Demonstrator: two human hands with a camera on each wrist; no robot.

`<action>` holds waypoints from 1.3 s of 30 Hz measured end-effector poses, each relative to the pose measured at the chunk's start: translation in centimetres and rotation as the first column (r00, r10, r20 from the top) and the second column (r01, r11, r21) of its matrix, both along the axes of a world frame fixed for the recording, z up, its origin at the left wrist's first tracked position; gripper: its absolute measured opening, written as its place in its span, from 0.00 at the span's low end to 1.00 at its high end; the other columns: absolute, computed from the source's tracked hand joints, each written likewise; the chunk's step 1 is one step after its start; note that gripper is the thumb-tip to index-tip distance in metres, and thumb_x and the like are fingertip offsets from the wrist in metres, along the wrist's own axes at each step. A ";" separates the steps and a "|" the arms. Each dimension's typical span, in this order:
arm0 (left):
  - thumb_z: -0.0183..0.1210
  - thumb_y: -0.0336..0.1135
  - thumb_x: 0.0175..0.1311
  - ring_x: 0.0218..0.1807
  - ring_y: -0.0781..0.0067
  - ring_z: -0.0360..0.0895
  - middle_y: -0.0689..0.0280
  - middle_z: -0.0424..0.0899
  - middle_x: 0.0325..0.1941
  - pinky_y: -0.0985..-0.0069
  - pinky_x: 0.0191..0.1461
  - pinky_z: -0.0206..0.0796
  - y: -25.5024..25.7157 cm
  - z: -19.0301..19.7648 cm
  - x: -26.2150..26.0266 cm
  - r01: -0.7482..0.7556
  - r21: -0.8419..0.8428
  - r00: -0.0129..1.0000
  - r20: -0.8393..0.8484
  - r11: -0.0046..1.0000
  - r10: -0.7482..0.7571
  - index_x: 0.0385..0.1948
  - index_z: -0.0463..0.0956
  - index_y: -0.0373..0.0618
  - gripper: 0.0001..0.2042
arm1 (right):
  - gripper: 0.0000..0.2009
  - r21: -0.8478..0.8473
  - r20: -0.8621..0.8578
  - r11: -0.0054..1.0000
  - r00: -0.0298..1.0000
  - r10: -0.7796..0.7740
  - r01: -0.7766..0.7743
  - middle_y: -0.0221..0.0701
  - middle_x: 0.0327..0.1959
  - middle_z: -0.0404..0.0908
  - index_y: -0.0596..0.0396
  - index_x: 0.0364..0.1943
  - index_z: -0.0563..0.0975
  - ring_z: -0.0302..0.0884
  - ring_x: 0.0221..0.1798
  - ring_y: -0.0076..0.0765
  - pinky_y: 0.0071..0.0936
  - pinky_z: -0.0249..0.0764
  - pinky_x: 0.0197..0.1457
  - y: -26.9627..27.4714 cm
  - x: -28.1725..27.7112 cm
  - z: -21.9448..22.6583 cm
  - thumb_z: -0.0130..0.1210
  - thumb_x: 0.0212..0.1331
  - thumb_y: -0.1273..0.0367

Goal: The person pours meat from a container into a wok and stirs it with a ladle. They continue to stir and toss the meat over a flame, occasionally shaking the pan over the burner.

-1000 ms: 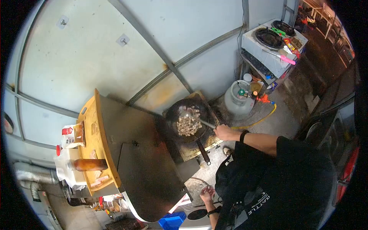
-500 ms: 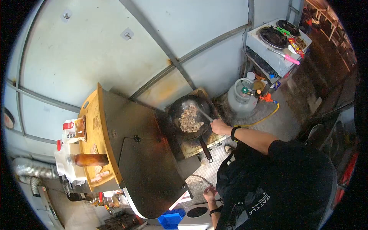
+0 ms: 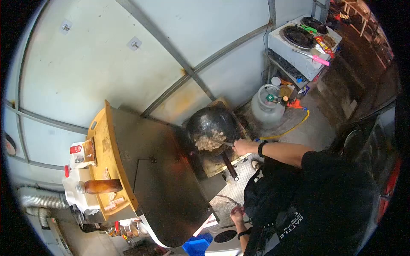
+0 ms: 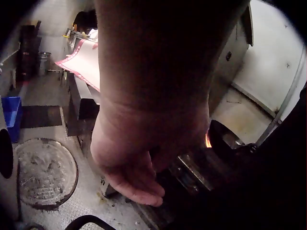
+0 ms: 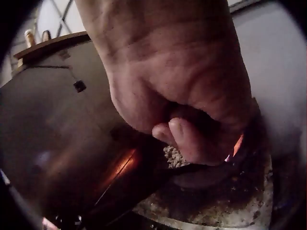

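Observation:
A dark wok [image 3: 209, 118] with a wooden handle [image 3: 229, 165] sits over a burner in the head view. Chopped, pale brown pieces of food [image 3: 206, 143] lie in its near part. My right hand [image 3: 245, 147] grips the metal shaft of a spatula [image 3: 225, 143], whose head is buried among the pieces. Curled fingers show from behind in the right wrist view, where the hand [image 5: 184, 100] covers most of the wok. Low at my side, my left hand [image 3: 237, 213] holds nothing; its fingers hang loosely bent in the left wrist view.
Flame [image 4: 208, 140] glows beside the wok. A dark metal panel [image 3: 166, 196] stands left of it, next to a wooden tray [image 3: 104, 149] with a brown bottle [image 3: 102, 186]. A gas cylinder [image 3: 267, 106] stands to the right, near another stove [image 3: 294, 51]. A blue bin [image 3: 197, 244] lies below.
My right hand has drawn the spatula from the far side of the wok down into the food, and the pieces have shifted nearer. The left hand stays low at my side.

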State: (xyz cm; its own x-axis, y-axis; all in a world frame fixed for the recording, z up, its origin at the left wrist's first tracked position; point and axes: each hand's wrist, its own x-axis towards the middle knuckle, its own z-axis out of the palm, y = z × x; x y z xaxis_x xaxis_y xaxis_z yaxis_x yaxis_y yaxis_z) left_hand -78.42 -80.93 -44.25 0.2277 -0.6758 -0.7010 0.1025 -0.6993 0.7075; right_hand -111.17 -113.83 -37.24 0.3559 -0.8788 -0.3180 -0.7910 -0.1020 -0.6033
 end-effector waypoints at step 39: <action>0.56 0.30 0.61 0.12 0.80 0.62 0.72 0.65 0.12 0.77 0.15 0.51 -18.6 14.5 -12.6 0.243 0.038 0.930 -0.294 0.969 -0.221 0.15 0.64 0.50 0.14 | 0.15 -0.123 -0.274 0.984 0.958 0.089 -0.126 0.48 0.27 0.83 0.64 0.27 0.79 0.84 0.34 0.54 0.49 0.80 0.39 3.2 -7.7 19.5 0.53 0.58 0.64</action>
State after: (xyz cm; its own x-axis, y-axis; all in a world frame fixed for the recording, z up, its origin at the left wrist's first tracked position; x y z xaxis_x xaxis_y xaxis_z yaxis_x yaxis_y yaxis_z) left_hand -91.00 -99.50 -29.78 -0.1461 -0.6306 -0.7622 0.1211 -0.7761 0.6189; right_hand -118.91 -110.63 -17.74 0.3693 -0.8819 -0.2931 -0.9008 -0.2621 -0.3462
